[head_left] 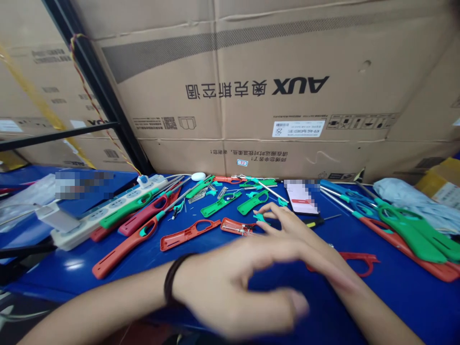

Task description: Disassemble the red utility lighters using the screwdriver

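Note:
My right hand hangs spread over the blue bench, its fingertips beside a small green plastic piece. Just left of those fingers lies an open red lighter shell with small metal parts inside. My left hand, blurred and wearing a black wristband, is nearest the front of the bench and holds nothing I can see. Another red shell and a green shell lie further back. A red shell shows beyond my right wrist, partly hidden by it.
A white power strip lies at the left among long red and green lighters. A blurred phone and a yellow-handled screwdriver lie on the bench. Cardboard boxes stand behind, beside a black shelf post.

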Demonstrator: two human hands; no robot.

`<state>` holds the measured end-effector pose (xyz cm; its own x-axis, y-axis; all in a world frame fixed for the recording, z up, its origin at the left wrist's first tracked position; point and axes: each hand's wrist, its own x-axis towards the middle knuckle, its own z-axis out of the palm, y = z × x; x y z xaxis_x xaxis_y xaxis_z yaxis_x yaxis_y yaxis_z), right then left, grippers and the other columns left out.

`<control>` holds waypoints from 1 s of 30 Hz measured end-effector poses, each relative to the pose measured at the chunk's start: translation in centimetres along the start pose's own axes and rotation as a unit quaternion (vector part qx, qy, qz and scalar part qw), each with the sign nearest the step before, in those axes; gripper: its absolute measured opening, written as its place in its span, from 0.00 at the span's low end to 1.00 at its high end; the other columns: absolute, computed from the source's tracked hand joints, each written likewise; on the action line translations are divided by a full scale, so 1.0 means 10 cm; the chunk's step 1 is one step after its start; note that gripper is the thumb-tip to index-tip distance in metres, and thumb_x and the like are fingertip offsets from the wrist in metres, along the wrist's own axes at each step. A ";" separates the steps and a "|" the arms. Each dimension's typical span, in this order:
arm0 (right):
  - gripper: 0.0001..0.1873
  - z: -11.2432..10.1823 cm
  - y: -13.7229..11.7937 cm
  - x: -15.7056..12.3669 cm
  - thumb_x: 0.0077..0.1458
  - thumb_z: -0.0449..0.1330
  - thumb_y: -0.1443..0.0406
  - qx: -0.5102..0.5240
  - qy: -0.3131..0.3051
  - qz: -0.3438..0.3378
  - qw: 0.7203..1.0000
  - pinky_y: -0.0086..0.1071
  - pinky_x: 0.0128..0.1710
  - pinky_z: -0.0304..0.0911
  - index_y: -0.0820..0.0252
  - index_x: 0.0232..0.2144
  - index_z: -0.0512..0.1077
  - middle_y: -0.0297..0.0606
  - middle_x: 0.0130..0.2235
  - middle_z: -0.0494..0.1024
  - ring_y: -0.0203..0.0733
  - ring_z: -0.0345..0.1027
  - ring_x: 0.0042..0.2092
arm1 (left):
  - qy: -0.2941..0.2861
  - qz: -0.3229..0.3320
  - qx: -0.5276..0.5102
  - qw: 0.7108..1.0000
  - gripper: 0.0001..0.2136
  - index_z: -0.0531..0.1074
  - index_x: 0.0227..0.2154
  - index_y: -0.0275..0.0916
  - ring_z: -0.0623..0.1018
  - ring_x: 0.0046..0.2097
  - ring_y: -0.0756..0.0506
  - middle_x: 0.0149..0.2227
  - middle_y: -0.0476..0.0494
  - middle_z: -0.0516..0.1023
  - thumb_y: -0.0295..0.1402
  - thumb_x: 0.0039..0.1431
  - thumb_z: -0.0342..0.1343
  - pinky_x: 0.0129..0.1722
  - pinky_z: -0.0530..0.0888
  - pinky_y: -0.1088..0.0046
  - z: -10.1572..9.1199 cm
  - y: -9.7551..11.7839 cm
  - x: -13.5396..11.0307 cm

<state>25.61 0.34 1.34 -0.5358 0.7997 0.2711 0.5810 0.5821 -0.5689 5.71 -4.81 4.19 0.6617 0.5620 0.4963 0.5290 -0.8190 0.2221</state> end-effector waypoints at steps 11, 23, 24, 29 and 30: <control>0.11 -0.03 0.02 0.00 0.53 0.60 0.59 0.012 -0.019 0.003 1.000 0.38 0.45 0.61 0.53 0.39 0.70 0.34 0.40 0.77 0.43 0.69 0.44 | -0.098 -0.040 -0.001 0.994 0.15 0.71 0.38 0.42 0.71 0.44 0.44 0.39 0.49 0.74 0.42 0.49 0.61 0.57 0.50 0.55 0.05 -0.61 0.03; 0.13 -0.04 -0.05 0.01 0.50 0.62 0.61 0.068 -0.073 0.077 0.992 0.27 0.25 0.54 0.59 0.38 0.75 0.29 0.23 0.68 0.33 0.61 0.24 | -0.097 0.019 -0.065 0.993 0.06 0.75 0.36 0.41 0.71 0.42 0.47 0.39 0.44 0.73 0.33 0.59 0.55 0.46 0.65 0.69 0.12 -0.63 -0.02; 0.14 -0.04 -0.04 0.01 0.50 0.62 0.61 0.074 -0.078 0.075 0.991 0.27 0.26 0.55 0.60 0.40 0.75 0.29 0.23 0.69 0.33 0.62 0.25 | -0.096 0.018 -0.073 0.993 0.06 0.76 0.36 0.41 0.71 0.42 0.47 0.39 0.44 0.72 0.33 0.59 0.55 0.45 0.66 0.70 0.12 -0.63 -0.02; 0.18 -0.06 -0.03 -0.01 0.49 0.60 0.66 0.080 -0.078 0.054 0.992 0.28 0.29 0.60 0.59 0.45 0.72 0.32 0.28 0.75 0.35 0.66 0.28 | -0.088 0.006 -0.083 0.993 0.06 0.76 0.34 0.40 0.72 0.42 0.48 0.40 0.44 0.73 0.34 0.59 0.55 0.43 0.69 0.72 0.13 -0.63 -0.04; 0.17 -0.06 -0.03 -0.01 0.49 0.59 0.67 0.082 -0.080 0.049 0.992 0.28 0.30 0.60 0.59 0.44 0.72 0.33 0.28 0.75 0.35 0.67 0.29 | -0.087 0.004 -0.080 0.993 0.06 0.76 0.34 0.41 0.72 0.42 0.48 0.40 0.45 0.73 0.34 0.59 0.55 0.42 0.70 0.72 0.13 -0.63 -0.04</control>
<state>25.88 0.14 1.99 -0.5795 0.8101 0.0886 0.5348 0.4601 -0.7087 2.81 0.30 1.47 0.7548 0.5553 0.3492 0.4417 -0.8238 0.3553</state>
